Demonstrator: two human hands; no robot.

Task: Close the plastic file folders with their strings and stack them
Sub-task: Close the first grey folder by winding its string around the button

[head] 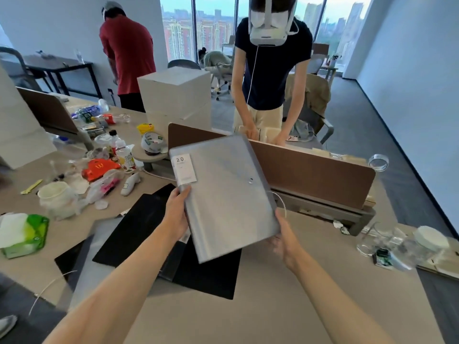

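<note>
Holding the grey folder (223,194) over black folders (139,234), your left hand (176,212) grips its edge; your right hand (284,240), blurred, shows no clear grip. A brown divider (310,170) stands just behind.

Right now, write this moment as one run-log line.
left grip: holds grey folder by edge | right grip: at its corner, blurred | string: hangs loose | black folders: on desk below

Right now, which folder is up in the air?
The grey folder with the 20 sticker, held by left hand and right hand; the black folders lie on the desk.
</note>
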